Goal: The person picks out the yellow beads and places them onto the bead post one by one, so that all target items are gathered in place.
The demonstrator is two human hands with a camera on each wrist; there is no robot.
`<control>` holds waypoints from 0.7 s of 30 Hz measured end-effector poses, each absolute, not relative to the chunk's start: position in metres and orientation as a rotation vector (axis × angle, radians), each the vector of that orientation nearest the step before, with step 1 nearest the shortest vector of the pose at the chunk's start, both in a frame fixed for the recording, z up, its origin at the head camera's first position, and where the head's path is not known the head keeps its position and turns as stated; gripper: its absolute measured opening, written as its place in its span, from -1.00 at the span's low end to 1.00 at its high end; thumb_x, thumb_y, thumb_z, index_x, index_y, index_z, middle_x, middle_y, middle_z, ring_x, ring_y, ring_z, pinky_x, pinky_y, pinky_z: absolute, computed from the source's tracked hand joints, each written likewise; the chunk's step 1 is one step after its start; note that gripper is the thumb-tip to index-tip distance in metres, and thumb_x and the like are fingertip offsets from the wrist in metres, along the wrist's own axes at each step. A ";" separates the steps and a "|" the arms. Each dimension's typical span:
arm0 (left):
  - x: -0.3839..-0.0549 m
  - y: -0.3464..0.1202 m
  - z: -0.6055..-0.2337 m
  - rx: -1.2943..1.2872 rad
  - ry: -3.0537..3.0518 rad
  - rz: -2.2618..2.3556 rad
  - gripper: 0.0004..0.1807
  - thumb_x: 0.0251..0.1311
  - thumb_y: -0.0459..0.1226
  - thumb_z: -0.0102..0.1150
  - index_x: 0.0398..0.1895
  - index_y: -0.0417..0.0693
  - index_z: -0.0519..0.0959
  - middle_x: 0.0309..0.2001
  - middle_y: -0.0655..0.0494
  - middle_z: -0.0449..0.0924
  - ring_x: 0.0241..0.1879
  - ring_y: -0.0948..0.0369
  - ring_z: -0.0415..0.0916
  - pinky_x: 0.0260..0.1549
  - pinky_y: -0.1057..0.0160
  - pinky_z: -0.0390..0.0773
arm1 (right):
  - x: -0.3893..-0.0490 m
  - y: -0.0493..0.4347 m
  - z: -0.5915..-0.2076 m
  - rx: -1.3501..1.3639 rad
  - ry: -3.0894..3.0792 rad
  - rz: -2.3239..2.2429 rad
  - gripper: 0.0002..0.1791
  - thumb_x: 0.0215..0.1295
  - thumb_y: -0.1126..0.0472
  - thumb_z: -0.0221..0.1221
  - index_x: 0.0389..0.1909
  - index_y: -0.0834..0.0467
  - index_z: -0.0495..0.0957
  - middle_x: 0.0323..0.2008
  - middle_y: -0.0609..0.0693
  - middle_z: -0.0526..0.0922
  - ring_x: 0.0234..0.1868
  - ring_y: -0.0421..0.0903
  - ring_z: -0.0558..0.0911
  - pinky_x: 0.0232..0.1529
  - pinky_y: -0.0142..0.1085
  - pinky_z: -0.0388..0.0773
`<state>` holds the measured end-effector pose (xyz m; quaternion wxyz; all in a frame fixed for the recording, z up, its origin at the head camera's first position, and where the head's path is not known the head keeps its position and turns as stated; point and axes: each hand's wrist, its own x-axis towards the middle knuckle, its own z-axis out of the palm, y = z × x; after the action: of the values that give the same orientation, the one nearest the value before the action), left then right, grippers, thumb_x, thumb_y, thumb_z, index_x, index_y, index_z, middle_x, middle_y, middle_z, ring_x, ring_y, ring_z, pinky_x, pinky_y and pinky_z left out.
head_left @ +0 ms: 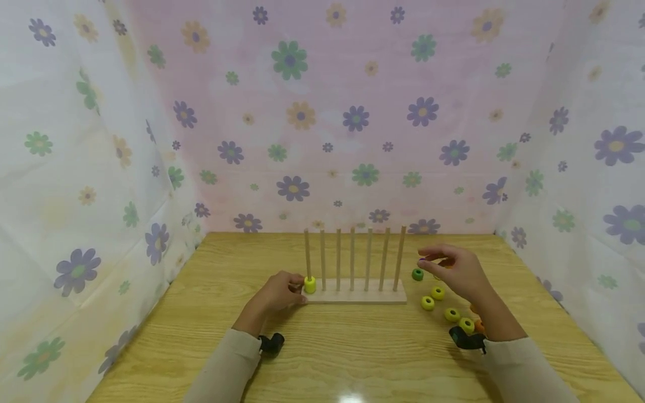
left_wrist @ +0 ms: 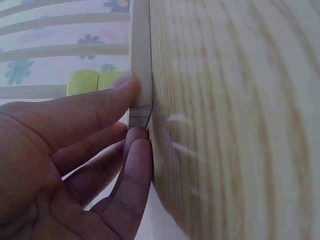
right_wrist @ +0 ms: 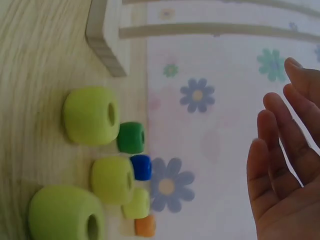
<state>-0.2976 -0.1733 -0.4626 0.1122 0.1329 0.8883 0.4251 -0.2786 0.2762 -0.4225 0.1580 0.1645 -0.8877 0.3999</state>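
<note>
A pale wooden rack [head_left: 353, 292] with several upright pegs stands on the table. Two yellow beads [left_wrist: 83, 82] sit stacked on its leftmost peg. My left hand [head_left: 279, 292] grips the left end of the rack's base, thumb on one face and fingertips around the end. To the right of the rack, my right hand [head_left: 461, 271] hovers above loose beads. Its fingers are extended and apart from the thumb, and no bead shows between them in the right wrist view. A green bead [right_wrist: 131, 137] and a blue bead [right_wrist: 141, 167] lie on the table near that hand.
Several loose yellow beads [head_left: 438, 293] lie right of the rack, with an orange bead [right_wrist: 145, 226] among them. Some beads are partly hidden by the right hand and wrist. Flower-patterned cloth [head_left: 322, 140] encloses the table [head_left: 342, 341] at the back and sides.
</note>
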 end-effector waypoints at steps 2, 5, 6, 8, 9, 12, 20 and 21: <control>-0.298 -0.173 -0.463 0.401 2.595 1.258 -0.48 0.19 -0.32 0.50 0.26 -0.05 0.66 0.06 0.03 0.67 -0.17 0.15 0.55 -0.32 0.23 0.55 | -0.279 0.282 -0.425 0.438 -2.591 1.179 -0.65 0.43 -0.05 0.32 0.14 -0.05 0.71 0.02 0.01 0.77 -0.06 -0.14 0.71 -0.12 -0.43 0.66; -0.299 -0.173 -0.463 0.402 2.599 1.258 -0.47 0.19 -0.32 0.50 0.26 -0.05 0.66 0.13 0.01 0.66 -0.15 0.16 0.55 -0.31 0.24 0.54 | -0.280 0.289 -0.429 0.433 -2.635 1.237 -0.63 0.44 -0.04 0.31 0.14 0.04 0.72 0.08 0.11 0.74 -0.02 -0.13 0.71 -0.10 -0.42 0.67; -0.299 -0.173 -0.463 0.400 2.599 1.257 -0.47 0.20 -0.32 0.49 0.27 -0.05 0.65 0.16 0.00 0.65 -0.12 0.16 0.56 -0.28 0.24 0.55 | -0.281 0.291 -0.431 0.431 -2.648 1.245 -0.63 0.44 -0.04 0.31 0.14 0.05 0.72 0.10 0.12 0.73 -0.01 -0.15 0.69 -0.09 -0.41 0.67; -0.298 -0.174 -0.462 0.393 2.597 1.268 -0.45 0.19 -0.33 0.49 0.29 -0.07 0.64 0.22 -0.03 0.63 -0.09 0.15 0.58 -0.25 0.23 0.58 | -0.282 0.296 -0.436 0.430 -2.669 1.248 -0.61 0.44 -0.02 0.31 0.15 0.08 0.72 0.15 0.14 0.71 0.00 -0.18 0.68 -0.08 -0.39 0.67; -0.298 -0.174 -0.462 0.386 2.596 1.272 -0.45 0.20 -0.33 0.49 0.29 -0.07 0.64 0.24 -0.04 0.62 -0.08 0.14 0.59 -0.23 0.23 0.59 | -0.282 0.298 -0.438 0.420 -2.682 1.249 -0.61 0.44 -0.02 0.31 0.16 0.08 0.71 0.16 0.13 0.70 0.00 -0.18 0.68 -0.08 -0.37 0.68; -0.297 -0.173 -0.461 0.388 2.579 1.281 -0.44 0.20 -0.33 0.49 0.31 -0.08 0.62 0.27 -0.05 0.60 -0.08 0.13 0.58 -0.23 0.23 0.59 | -0.282 0.306 -0.443 0.376 -2.721 1.238 -0.57 0.44 -0.05 0.31 0.17 0.10 0.71 0.20 0.10 0.69 0.01 -0.18 0.67 -0.05 -0.29 0.69; -0.297 -0.172 -0.461 0.351 2.601 1.263 -0.44 0.17 -0.32 0.51 0.29 -0.06 0.64 0.25 -0.03 0.61 0.00 0.12 0.60 -0.25 0.24 0.59 | -0.284 0.315 -0.451 0.291 -2.782 1.429 -0.49 0.41 -0.04 0.34 0.25 0.15 0.65 0.24 0.17 0.63 0.05 -0.13 0.67 0.01 -0.29 0.68; -0.297 -0.172 -0.461 0.349 2.603 1.256 -0.44 0.17 -0.32 0.51 0.29 -0.05 0.64 0.24 -0.02 0.62 0.00 0.11 0.60 -0.24 0.24 0.59 | -0.284 0.316 -0.452 0.275 -2.793 1.453 -0.49 0.41 -0.02 0.34 0.26 0.15 0.65 0.24 0.18 0.63 0.05 -0.12 0.68 0.00 -0.29 0.69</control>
<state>-0.2969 -0.1721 -0.4610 0.1148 0.1192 0.8883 0.4285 -0.2838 0.3163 -0.4523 -0.0095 0.0870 -0.8837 0.4597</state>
